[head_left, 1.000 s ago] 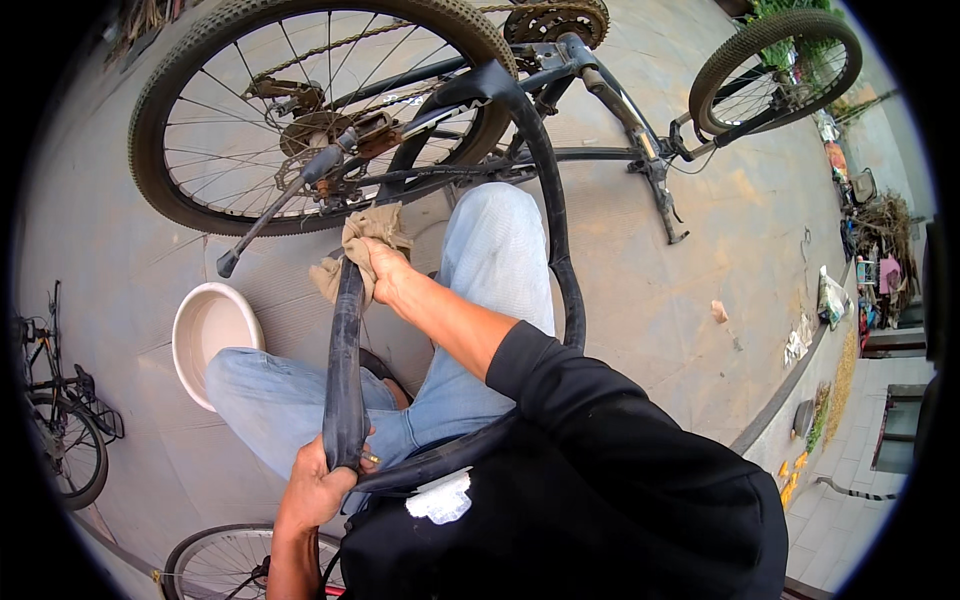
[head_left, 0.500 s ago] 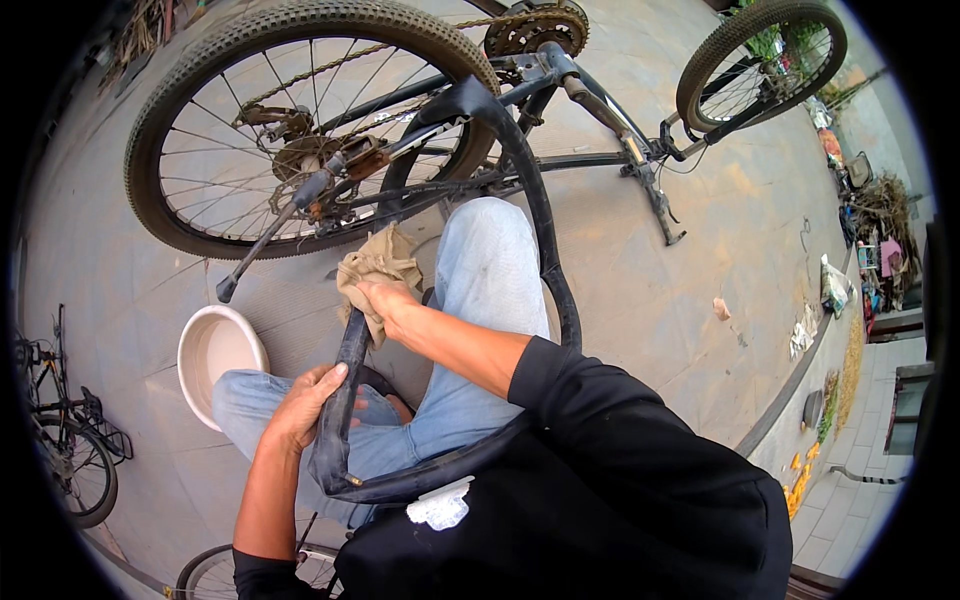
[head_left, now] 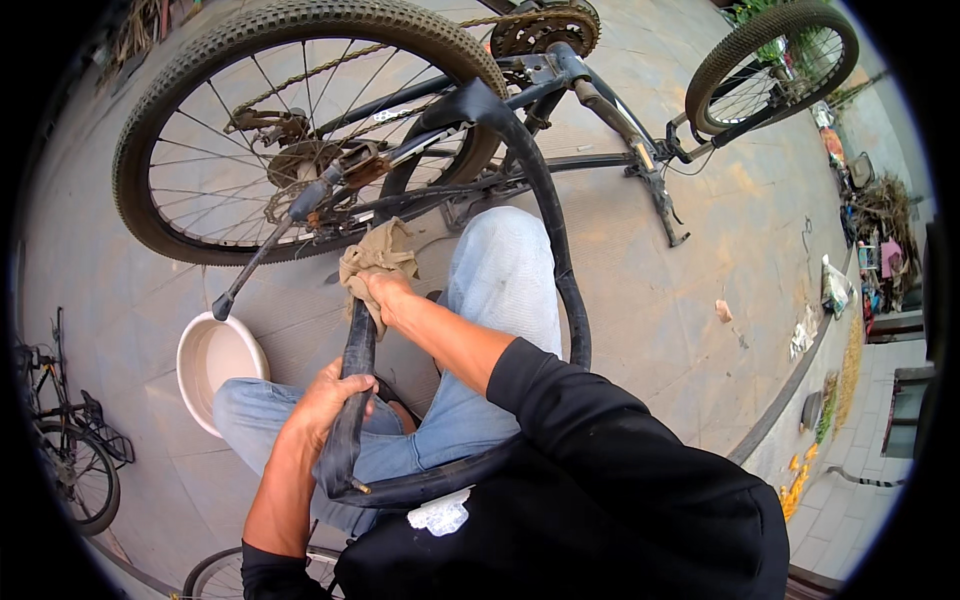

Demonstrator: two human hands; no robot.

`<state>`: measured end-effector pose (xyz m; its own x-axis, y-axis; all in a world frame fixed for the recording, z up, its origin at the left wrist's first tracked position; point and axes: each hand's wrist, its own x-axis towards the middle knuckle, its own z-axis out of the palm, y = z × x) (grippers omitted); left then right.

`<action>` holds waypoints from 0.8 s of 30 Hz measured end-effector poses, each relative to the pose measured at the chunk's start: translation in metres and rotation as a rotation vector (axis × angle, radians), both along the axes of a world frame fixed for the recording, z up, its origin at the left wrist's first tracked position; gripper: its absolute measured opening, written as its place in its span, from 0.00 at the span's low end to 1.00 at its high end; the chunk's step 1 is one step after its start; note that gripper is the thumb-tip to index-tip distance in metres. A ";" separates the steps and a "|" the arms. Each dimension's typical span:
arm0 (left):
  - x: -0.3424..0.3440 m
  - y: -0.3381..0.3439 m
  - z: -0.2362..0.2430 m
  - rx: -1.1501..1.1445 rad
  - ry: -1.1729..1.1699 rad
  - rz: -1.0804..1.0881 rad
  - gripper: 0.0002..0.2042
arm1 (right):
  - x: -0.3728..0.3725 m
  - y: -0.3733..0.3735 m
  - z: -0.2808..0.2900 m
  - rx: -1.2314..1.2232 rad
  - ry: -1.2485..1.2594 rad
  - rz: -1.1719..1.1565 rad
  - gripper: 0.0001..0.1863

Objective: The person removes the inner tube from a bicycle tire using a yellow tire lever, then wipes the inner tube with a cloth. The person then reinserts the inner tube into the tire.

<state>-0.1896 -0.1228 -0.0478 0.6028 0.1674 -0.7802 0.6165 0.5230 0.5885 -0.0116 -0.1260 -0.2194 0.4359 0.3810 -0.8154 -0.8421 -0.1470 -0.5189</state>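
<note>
A black inner tube [head_left: 558,235] loops over my lap, its valve stem [head_left: 361,487] near my waist. My left hand [head_left: 335,392] is closed round a flattened stretch of it, thumb across the top. Farther up that stretch, my right hand [head_left: 385,292] grips a tan cloth [head_left: 384,250] wrapped about the tube. The tube's far side passes beside the bicycle [head_left: 570,75], which lies on its side. The cloth hides the tube under my right hand.
The rear wheel [head_left: 128,165] and a kickstand [head_left: 243,275] lie just beyond my hands. A white basin [head_left: 187,375] stands left of my knee. Another bicycle [head_left: 75,440] is at the far left, and part of a wheel [head_left: 205,575] shows below. Clutter [head_left: 885,225] lines the right side.
The cloth and my right hand stay on much the same stretch of tube. My left hand has shifted slightly right, its thumb now farther across the tube. The whole view has shifted a little.
</note>
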 end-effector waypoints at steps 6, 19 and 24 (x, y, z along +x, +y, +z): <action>0.007 -0.007 0.006 -0.058 -0.016 -0.014 0.14 | 0.041 0.008 -0.014 -0.069 -0.149 -0.055 0.17; 0.010 -0.015 0.023 -0.165 -0.067 -0.035 0.14 | 0.079 0.003 -0.024 0.099 -0.262 -0.033 0.16; 0.006 -0.009 0.011 -0.139 -0.075 -0.016 0.15 | 0.063 -0.004 -0.011 0.210 -0.066 0.079 0.16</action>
<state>-0.1834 -0.1318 -0.0366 0.6620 0.0507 -0.7477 0.5822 0.5934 0.5558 0.0515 -0.1298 -0.2300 0.4477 0.5747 -0.6851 -0.7954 -0.0941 -0.5987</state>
